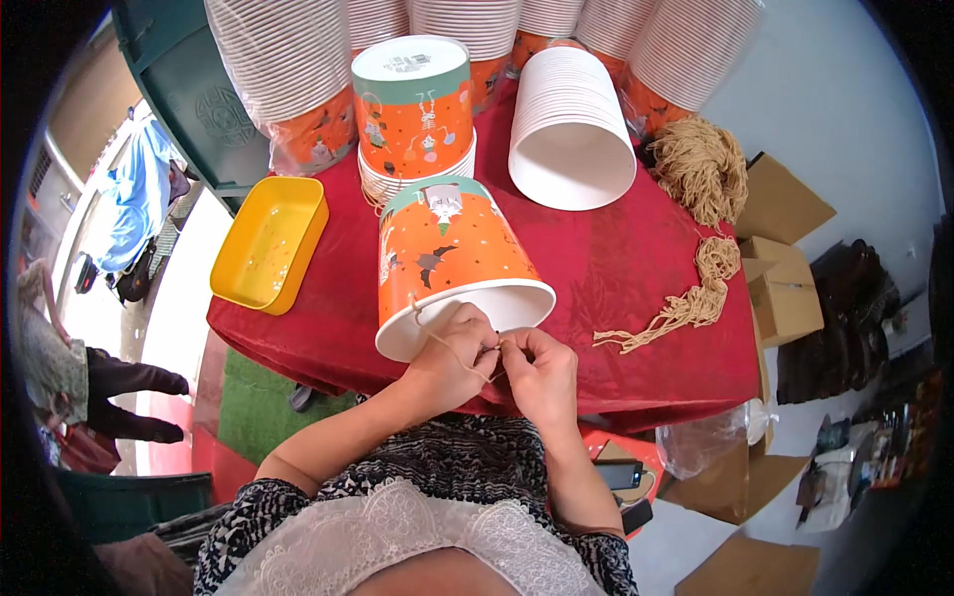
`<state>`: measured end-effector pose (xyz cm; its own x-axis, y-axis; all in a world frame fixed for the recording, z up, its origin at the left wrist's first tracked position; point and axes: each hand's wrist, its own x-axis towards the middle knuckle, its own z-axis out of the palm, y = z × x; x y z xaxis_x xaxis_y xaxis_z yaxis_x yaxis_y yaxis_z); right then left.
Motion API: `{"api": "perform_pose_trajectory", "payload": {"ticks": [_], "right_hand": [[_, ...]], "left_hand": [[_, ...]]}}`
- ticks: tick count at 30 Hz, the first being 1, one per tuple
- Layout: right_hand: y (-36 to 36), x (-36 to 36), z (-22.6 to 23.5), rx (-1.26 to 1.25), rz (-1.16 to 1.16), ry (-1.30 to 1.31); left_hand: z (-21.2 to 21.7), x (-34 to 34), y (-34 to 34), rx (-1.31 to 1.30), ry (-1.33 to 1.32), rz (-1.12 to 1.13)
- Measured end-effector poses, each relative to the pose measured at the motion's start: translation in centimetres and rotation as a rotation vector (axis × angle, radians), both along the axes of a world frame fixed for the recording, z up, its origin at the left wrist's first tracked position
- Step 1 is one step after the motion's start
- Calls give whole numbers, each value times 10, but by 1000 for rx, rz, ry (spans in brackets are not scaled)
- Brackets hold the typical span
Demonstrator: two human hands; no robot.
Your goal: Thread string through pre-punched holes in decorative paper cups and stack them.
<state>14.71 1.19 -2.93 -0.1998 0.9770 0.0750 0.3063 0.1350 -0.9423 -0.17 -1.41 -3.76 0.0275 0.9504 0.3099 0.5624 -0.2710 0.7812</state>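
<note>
An orange paper bucket (447,253) with cartoon prints lies on its side on the red tablecloth (636,268), its white rim toward me. A tan string (437,336) runs from a hole in the rim to my hands. My left hand (449,358) rests against the rim and pinches the string. My right hand (537,370) meets it fingertip to fingertip, pinching the string's other part.
A yellow tray (268,241) sits at the table's left edge. Stacks of white and orange buckets (571,129) fill the back. Bundles of tan string (701,169) lie at right. Cardboard boxes (785,283) stand on the floor at right; a phone (621,475) lies below the table.
</note>
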Motion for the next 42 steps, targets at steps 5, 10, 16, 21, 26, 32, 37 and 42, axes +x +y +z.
{"api": "perform_pose_trajectory", "payload": {"ticks": [5,10,16,21,26,32,37,42], "right_hand": [[-3,0,0,84,1,0],[-8,10,3,296,-52,-292],[-8,13,-6,400,-45,-365],[1,6,21,164,16,-246],[32,2,0,159,40,-70],[33,14,51,-391,185,178],[30,11,75,-449,272,146],[37,17,84,-457,317,146]], "left_hand": [[-5,1,4,159,42,18],[-2,-1,4,44,19,45],[-8,0,6,50,6,133],[-6,-5,2,128,130,117],[43,-15,-35,40,216,-239],[122,-101,-82,366,-93,-471],[121,-103,-30,320,670,114],[105,-98,-17,246,299,9]]}}
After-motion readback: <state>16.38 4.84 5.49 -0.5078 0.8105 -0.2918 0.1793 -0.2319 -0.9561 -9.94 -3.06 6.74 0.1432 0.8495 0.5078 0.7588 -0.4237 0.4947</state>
